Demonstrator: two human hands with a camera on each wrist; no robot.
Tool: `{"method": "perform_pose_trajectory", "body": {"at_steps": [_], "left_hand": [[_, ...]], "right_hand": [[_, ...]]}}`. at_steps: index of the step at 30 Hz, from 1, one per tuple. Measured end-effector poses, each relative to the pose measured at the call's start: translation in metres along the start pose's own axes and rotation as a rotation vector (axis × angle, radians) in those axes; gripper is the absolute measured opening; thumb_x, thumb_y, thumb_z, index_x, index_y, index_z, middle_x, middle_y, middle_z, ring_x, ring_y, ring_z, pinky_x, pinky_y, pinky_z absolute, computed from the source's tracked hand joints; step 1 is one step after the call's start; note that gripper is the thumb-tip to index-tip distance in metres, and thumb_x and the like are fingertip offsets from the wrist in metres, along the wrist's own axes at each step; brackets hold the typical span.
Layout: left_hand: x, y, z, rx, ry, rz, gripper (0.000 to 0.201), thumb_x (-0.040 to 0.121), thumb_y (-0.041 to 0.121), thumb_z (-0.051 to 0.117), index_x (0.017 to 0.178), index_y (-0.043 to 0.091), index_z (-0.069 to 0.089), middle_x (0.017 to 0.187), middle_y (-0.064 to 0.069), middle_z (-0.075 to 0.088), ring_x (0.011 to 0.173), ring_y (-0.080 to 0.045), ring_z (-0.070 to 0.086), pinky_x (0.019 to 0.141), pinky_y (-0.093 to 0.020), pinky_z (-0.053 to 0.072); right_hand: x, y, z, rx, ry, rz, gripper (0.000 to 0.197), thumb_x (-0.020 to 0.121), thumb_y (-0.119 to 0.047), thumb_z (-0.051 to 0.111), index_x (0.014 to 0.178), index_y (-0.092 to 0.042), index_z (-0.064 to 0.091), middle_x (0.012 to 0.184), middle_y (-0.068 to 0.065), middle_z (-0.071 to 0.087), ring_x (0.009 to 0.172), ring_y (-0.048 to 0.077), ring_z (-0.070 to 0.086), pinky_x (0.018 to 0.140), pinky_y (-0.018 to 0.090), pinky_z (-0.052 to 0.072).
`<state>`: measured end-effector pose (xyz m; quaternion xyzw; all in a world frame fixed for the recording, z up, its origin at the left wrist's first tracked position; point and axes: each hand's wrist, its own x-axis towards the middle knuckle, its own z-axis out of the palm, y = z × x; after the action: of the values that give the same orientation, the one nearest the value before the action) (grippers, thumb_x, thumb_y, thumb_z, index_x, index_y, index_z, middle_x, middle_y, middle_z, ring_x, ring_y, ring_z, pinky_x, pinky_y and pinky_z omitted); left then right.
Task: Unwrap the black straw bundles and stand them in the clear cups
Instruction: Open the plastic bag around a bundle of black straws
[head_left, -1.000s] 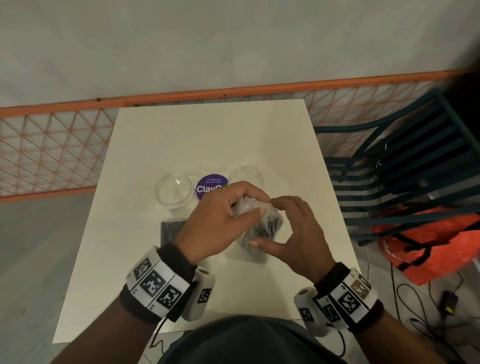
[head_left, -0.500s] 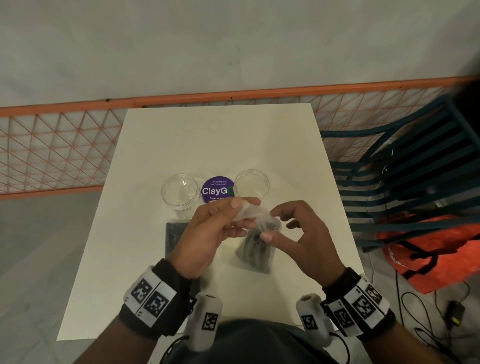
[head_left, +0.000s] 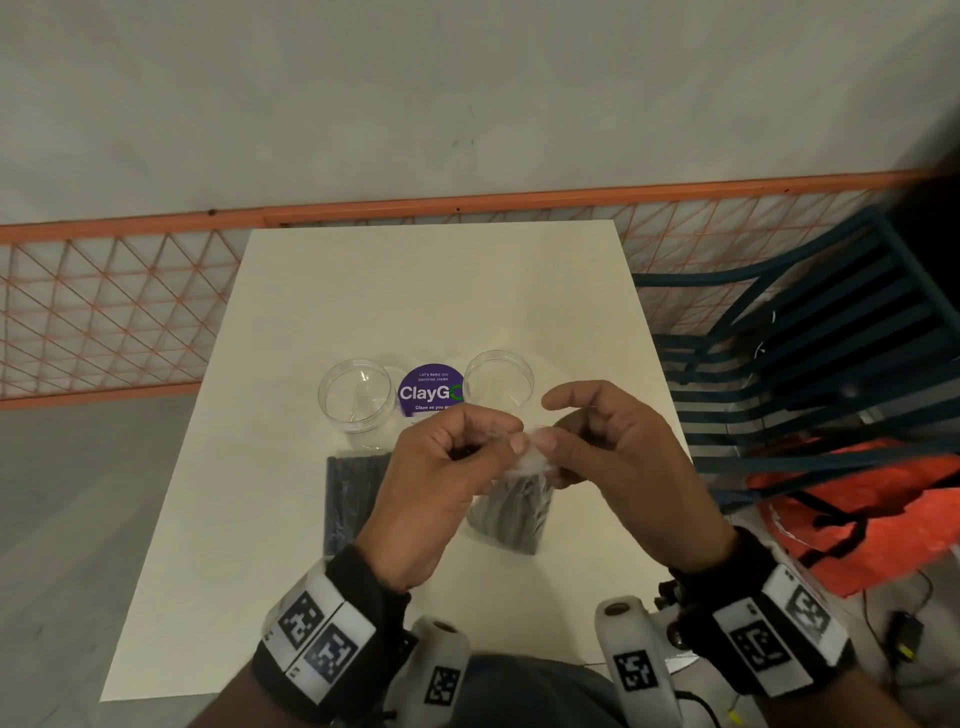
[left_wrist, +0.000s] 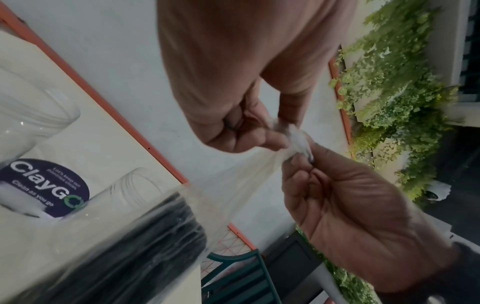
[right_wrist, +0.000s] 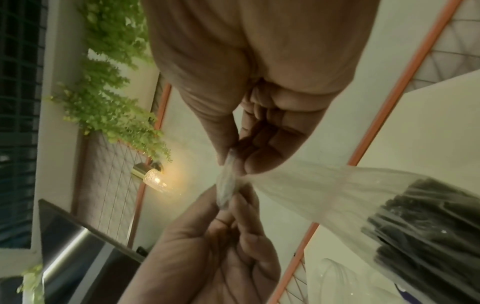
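Note:
A bundle of black straws (head_left: 511, 512) in a clear plastic wrap (left_wrist: 233, 185) stands on end on the white table (head_left: 415, 291), in front of the right clear cup (head_left: 498, 379). My left hand (head_left: 511, 441) and right hand (head_left: 545, 442) both pinch the wrap's twisted top (head_left: 530, 457) above the straws. The wrist views show that twist (right_wrist: 226, 185) between both hands' fingertips, with the straws (right_wrist: 428, 226) below it. A second wrapped bundle (head_left: 353, 499) lies flat in front of the left clear cup (head_left: 356, 395). Both cups stand upright and hold nothing.
A purple round ClayGo sticker (head_left: 430, 391) sits on the table between the cups. An orange mesh railing (head_left: 104, 312) runs behind the table. A dark teal slatted chair (head_left: 810, 374) and an orange bag (head_left: 857, 509) are to the right.
My left hand has come off the top of the bundle. Both hands now pinch the wrap's twisted end, drawn up above the straws, and the right index finger has lifted.

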<state>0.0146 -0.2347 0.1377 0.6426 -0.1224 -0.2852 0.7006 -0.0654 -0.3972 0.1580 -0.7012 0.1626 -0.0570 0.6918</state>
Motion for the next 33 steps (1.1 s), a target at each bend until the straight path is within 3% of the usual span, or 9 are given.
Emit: {"method": "perform_pose_trajectory", "body": {"at_steps": [4, 7, 10, 15, 18, 24, 27, 29, 33], "left_hand": [[0.003, 0.007, -0.001, 0.077, 0.036, 0.015, 0.017, 0.087, 0.007, 0.072, 0.096, 0.020, 0.078, 0.080, 0.001, 0.076, 0.076, -0.015, 0.070, 0.059, -0.015, 0.049], [0.004, 0.008, -0.003, 0.064, 0.105, 0.058, 0.021, 0.090, 0.005, 0.070, 0.096, 0.023, 0.079, 0.080, 0.001, 0.076, 0.079, -0.017, 0.071, 0.060, -0.017, 0.051], [0.000, 0.006, -0.003, 0.104, 0.118, 0.056, 0.021, 0.093, 0.007, 0.065, 0.093, 0.025, 0.078, 0.079, 0.004, 0.073, 0.075, -0.018, 0.071, 0.056, -0.020, 0.052], [-0.004, 0.004, -0.003, 0.286, -0.010, -0.023, 0.019, 0.095, 0.007, 0.064, 0.091, 0.020, 0.076, 0.070, 0.007, 0.073, 0.065, -0.010, 0.070, 0.060, -0.024, 0.056], [0.000, 0.009, -0.001, 0.166, 0.010, -0.097, 0.017, 0.099, 0.008, 0.057, 0.093, 0.014, 0.071, 0.069, 0.007, 0.069, 0.063, -0.007, 0.067, 0.058, -0.023, 0.057], [0.010, 0.014, 0.007, -0.406, 0.042, -0.424, 0.017, 0.102, 0.013, 0.048, 0.094, 0.018, 0.062, 0.073, 0.001, 0.071, 0.056, -0.012, 0.067, 0.052, -0.025, 0.057], [0.012, 0.011, 0.011, -0.479, 0.003, -0.515, 0.013, 0.099, 0.032, 0.054, 0.100, 0.022, 0.062, 0.091, -0.003, 0.071, 0.067, -0.016, 0.065, 0.057, -0.027, 0.049], [0.012, 0.006, 0.011, -0.360, -0.063, -0.499, 0.031, 0.087, 0.048, 0.069, 0.101, 0.022, 0.057, 0.091, -0.004, 0.068, 0.067, -0.017, 0.060, 0.057, -0.028, 0.042], [0.009, -0.005, 0.004, -0.174, -0.092, -0.468, 0.049, 0.073, 0.015, 0.086, 0.110, 0.021, 0.055, 0.093, -0.008, 0.061, 0.065, -0.015, 0.052, 0.054, -0.025, 0.043]], "right_hand": [[-0.004, -0.003, -0.005, 0.090, 0.014, 0.037, 0.019, 0.083, 0.002, 0.067, 0.100, -0.005, 0.063, 0.063, 0.009, 0.060, 0.056, 0.017, 0.057, 0.055, 0.026, 0.052], [-0.008, 0.002, -0.009, -0.183, 0.043, 0.052, 0.016, 0.082, -0.007, 0.071, 0.095, -0.016, 0.068, 0.061, 0.006, 0.067, 0.055, 0.024, 0.062, 0.057, 0.031, 0.056], [-0.012, 0.003, -0.011, -0.374, 0.055, 0.046, 0.006, 0.086, -0.019, 0.068, 0.082, -0.020, 0.072, 0.063, 0.002, 0.071, 0.055, 0.012, 0.065, 0.055, 0.024, 0.054], [-0.006, 0.003, -0.012, 0.180, 0.085, 0.153, 0.023, 0.098, -0.016, 0.049, 0.090, 0.002, 0.062, 0.082, 0.013, 0.069, 0.076, 0.018, 0.066, 0.072, 0.033, 0.059], [-0.003, 0.013, -0.002, 0.367, 0.063, 0.247, 0.026, 0.100, -0.017, 0.044, 0.083, -0.007, 0.060, 0.073, 0.004, 0.064, 0.072, 0.019, 0.058, 0.069, 0.032, 0.055], [0.000, 0.024, 0.006, 0.296, 0.019, 0.295, 0.030, 0.101, -0.019, 0.044, 0.077, -0.016, 0.061, 0.076, 0.003, 0.053, 0.065, 0.016, 0.045, 0.055, 0.024, 0.039], [0.005, 0.023, 0.005, 0.382, 0.032, 0.304, 0.025, 0.102, -0.017, 0.041, 0.082, -0.013, 0.056, 0.084, 0.008, 0.054, 0.071, 0.017, 0.052, 0.061, 0.025, 0.050], [0.006, 0.023, 0.005, 0.477, 0.034, 0.330, 0.022, 0.102, -0.018, 0.041, 0.087, -0.012, 0.056, 0.088, 0.009, 0.060, 0.078, 0.019, 0.060, 0.069, 0.028, 0.058], [0.009, 0.024, 0.007, 0.688, 0.098, 0.422, 0.024, 0.101, -0.017, 0.042, 0.090, -0.012, 0.063, 0.081, 0.003, 0.069, 0.072, 0.016, 0.065, 0.070, 0.029, 0.057]]}}
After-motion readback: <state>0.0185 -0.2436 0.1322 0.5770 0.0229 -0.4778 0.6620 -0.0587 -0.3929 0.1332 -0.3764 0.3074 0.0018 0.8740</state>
